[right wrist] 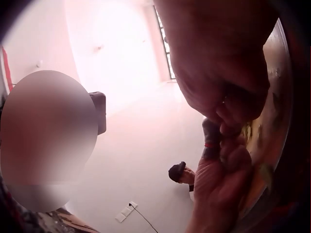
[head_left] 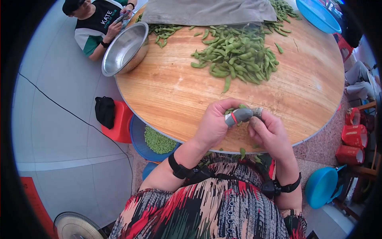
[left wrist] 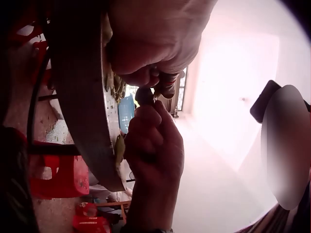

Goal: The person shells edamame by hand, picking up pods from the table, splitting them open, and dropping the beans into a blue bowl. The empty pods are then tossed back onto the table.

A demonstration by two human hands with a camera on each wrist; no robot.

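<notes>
One table [head_left: 167, 81], one grey cloth [head_left: 209, 12], one metal bowl [head_left: 124, 49], one fan [head_left: 77, 225], one black bag [head_left: 105, 113]. Three red containers [head_left: 354, 136] at right. Green pods [head_left: 238, 53]: dozens, too many to count.

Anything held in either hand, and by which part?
Left hand holds green pods; where along them it grips is hidden. Right hand: can't tell.

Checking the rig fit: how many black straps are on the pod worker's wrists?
2: the left strap behind the left hand, and the right strap behind the right hand. Both show in the head view, with no sign of a hidden one.
</notes>
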